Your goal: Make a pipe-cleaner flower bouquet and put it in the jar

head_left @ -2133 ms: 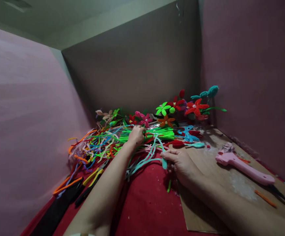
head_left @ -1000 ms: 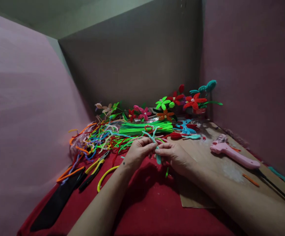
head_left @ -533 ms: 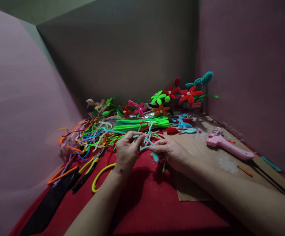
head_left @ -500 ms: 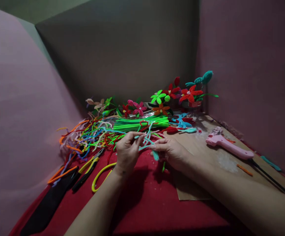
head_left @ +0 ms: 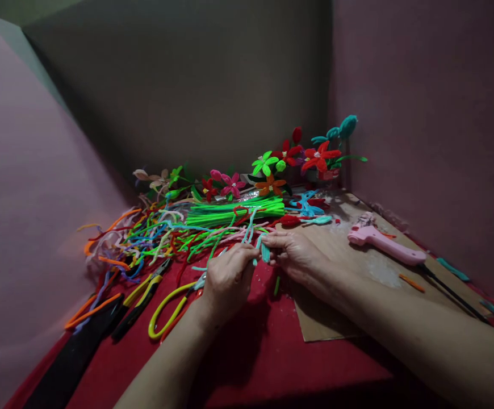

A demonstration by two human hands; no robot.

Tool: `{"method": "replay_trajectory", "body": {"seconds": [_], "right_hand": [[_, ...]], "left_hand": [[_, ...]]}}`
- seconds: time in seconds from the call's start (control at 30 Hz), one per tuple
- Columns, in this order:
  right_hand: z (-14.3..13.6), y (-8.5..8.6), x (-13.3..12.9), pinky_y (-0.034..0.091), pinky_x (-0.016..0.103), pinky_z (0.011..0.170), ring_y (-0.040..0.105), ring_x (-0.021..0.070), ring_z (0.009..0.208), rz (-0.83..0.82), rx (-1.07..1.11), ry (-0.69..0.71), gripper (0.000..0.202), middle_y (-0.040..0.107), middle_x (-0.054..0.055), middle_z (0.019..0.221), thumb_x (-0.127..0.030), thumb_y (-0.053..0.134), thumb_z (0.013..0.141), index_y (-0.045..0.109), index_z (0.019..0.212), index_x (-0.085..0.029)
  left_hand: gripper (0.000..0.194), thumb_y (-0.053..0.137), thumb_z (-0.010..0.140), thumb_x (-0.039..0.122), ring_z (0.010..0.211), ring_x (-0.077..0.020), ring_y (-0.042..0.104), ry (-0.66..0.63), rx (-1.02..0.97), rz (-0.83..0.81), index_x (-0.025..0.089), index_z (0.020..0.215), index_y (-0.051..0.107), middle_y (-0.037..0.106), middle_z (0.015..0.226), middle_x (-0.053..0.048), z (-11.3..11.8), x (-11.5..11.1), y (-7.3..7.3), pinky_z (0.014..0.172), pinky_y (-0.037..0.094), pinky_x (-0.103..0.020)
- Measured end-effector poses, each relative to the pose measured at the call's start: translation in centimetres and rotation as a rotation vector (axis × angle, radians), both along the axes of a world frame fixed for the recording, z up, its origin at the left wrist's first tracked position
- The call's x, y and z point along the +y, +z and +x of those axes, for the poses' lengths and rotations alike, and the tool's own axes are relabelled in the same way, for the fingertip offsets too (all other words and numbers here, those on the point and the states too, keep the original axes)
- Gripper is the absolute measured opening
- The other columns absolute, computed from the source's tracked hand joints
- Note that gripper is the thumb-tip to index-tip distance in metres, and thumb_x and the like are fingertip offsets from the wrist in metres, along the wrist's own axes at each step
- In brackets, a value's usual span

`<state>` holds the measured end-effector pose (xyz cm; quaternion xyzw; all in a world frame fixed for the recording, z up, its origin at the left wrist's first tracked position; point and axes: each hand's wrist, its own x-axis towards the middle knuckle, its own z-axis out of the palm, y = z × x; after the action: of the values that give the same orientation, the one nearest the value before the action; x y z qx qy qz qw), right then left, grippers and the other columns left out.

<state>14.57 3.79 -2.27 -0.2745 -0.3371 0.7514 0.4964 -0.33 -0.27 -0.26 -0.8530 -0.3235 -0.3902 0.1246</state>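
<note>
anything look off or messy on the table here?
Mostly clutter. Loose pipe cleaners sprawl in a tangle on the red cloth, unlike the neat green bundle. The cardboard mat has pale stains near the pink glue gun. Both hands, left hand and right hand, pinch teal pipe cleaners.

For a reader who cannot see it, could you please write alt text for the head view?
Two bare hands, left hand and right hand, pinch teal pipe cleaners over a red cloth. Behind lie loose pipe cleaners and flowers; a pink glue gun rests on cardboard.
</note>
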Motion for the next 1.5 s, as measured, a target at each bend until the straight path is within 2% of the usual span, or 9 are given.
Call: {"method": "replay_trajectory", "body": {"seconds": [0.2, 0.3, 0.4, 0.53, 0.63, 0.87, 1.07, 1.17, 1.5], "right_hand": [[-0.2, 0.4, -0.2, 0.031, 0.022, 0.042, 0.047, 0.0081, 0.043, 0.009, 0.086, -0.021, 0.011, 0.056, -0.002, 0.049, -0.018, 0.069, 0.056, 0.061, 0.059, -0.012], [-0.2, 0.3, -0.2, 0.031, 0.022, 0.043, 0.047, 0.0076, 0.044, 0.034, 0.124, -0.032, 0.010, 0.056, -0.002, 0.048, -0.018, 0.070, 0.055, 0.061, 0.056, -0.012], [-0.2, 0.3, 0.0, 0.035, 0.023, 0.048, 0.049, 0.0085, 0.048, 0.047, 0.141, -0.079, 0.008, 0.059, -0.001, 0.052, -0.018, 0.070, 0.055, 0.064, 0.058, -0.013], [-0.1, 0.7, -0.4, 0.033, 0.023, 0.049, 0.049, 0.0089, 0.050, 0.073, 0.101, -0.090, 0.009, 0.060, 0.000, 0.056, -0.020, 0.070, 0.057, 0.066, 0.062, -0.014], [-0.2, 0.9, -0.9, 0.028, 0.022, 0.046, 0.043, 0.0068, 0.047, 0.081, 0.068, -0.112, 0.009, 0.056, -0.002, 0.053, -0.020, 0.070, 0.057, 0.064, 0.059, -0.014], [-0.4, 0.7, -1.3, 0.027, 0.023, 0.044, 0.042, 0.0064, 0.044, 0.081, 0.104, -0.093, 0.009, 0.052, -0.004, 0.050, -0.017, 0.066, 0.059, 0.059, 0.055, -0.013], [-0.5, 0.6, -1.0, 0.031, 0.023, 0.047, 0.045, 0.0080, 0.051, -0.025, 0.109, -0.139, 0.010, 0.054, -0.003, 0.056, -0.016, 0.068, 0.056, 0.060, 0.061, -0.014], [-0.4, 0.7, -1.1, 0.032, 0.024, 0.048, 0.046, 0.0085, 0.053, -0.026, 0.097, -0.135, 0.011, 0.055, -0.002, 0.059, -0.017, 0.068, 0.057, 0.061, 0.065, -0.014], [-0.5, 0.6, -0.9, 0.027, 0.023, 0.046, 0.040, 0.0070, 0.048, 0.010, 0.070, -0.088, 0.015, 0.051, -0.003, 0.052, -0.020, 0.070, 0.055, 0.057, 0.057, -0.014]], "left_hand": [[0.013, 0.053, 0.078, 0.008, 0.074, -0.0115, 0.064, -0.036, 0.031, 0.037, 0.017, 0.085, 0.058, 0.068, 0.080, -0.004, 0.1, 0.1, -0.3, 0.065, 0.050, -0.019], [0.013, 0.050, 0.080, 0.009, 0.072, -0.0114, 0.063, -0.062, 0.022, -0.041, 0.017, 0.084, 0.060, 0.067, 0.080, -0.005, 0.0, 0.2, -0.3, 0.064, 0.048, -0.020], [0.015, 0.048, 0.082, 0.013, 0.071, -0.0124, 0.062, -0.072, -0.064, -0.308, 0.017, 0.083, 0.062, 0.066, 0.078, -0.005, 0.0, 0.2, 0.2, 0.065, 0.048, -0.022], [0.015, 0.053, 0.080, 0.027, 0.055, -0.0116, 0.058, 0.023, -0.528, -0.776, 0.016, 0.086, 0.060, 0.063, 0.069, -0.002, 0.6, 0.1, 1.1, 0.048, 0.044, -0.021], [0.020, 0.058, 0.076, 0.033, 0.043, -0.0090, 0.050, 0.064, -0.652, -0.993, 0.014, 0.078, 0.061, 0.060, 0.056, 0.000, 1.4, 0.1, 1.4, 0.043, 0.040, -0.020], [0.015, 0.056, 0.075, 0.022, 0.038, -0.0062, 0.045, 0.125, -0.588, -1.082, 0.013, 0.065, 0.061, 0.058, 0.045, 0.001, 2.6, -0.3, 1.4, 0.039, 0.033, -0.017], [0.017, 0.063, 0.071, 0.030, 0.038, -0.0076, 0.047, -0.069, -0.736, -1.345, 0.013, 0.070, 0.061, 0.058, 0.050, 0.000, 1.9, -0.1, 0.8, 0.034, 0.035, -0.017], [0.021, 0.063, 0.071, 0.033, 0.038, -0.0074, 0.047, -0.089, -0.769, -1.421, 0.013, 0.069, 0.061, 0.056, 0.050, 0.001, 1.9, 0.1, 0.4, 0.033, 0.036, -0.017], [0.030, 0.064, 0.068, 0.033, 0.032, -0.0035, 0.030, 0.008, -0.689, -1.358, 0.014, 0.049, 0.050, 0.042, 0.038, 0.005, 1.7, 0.5, 0.3, 0.035, 0.018, -0.019]]}}
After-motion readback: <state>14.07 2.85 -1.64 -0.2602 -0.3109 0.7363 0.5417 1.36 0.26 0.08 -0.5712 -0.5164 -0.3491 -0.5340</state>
